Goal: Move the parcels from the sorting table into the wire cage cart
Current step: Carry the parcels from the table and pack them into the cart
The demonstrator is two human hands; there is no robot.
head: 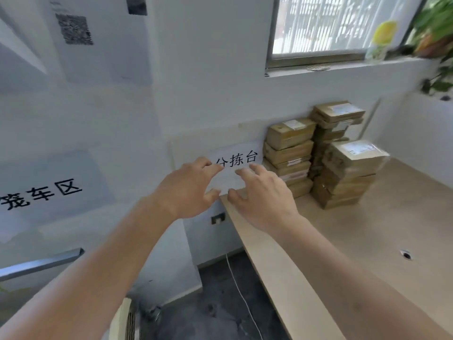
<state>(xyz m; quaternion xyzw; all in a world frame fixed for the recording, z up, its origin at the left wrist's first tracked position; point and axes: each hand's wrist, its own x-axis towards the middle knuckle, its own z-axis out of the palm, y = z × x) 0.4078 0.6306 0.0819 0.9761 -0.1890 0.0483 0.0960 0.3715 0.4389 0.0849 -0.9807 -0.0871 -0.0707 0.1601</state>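
Three stacks of brown cardboard parcels (326,153) stand on one wooden sorting table (355,241); the parcels in each stack are too blurred to count. Two bare hands, left hand (188,187) and right hand (262,197), reach forward. Two printed wall signs (235,160) show, and one window (343,25).

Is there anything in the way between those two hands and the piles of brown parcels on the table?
Nothing visible does. Both the left hand and the right hand hover empty, fingers spread, near the table's far left corner. The parcels are stacked to their right against the wall, with only bare tabletop between.
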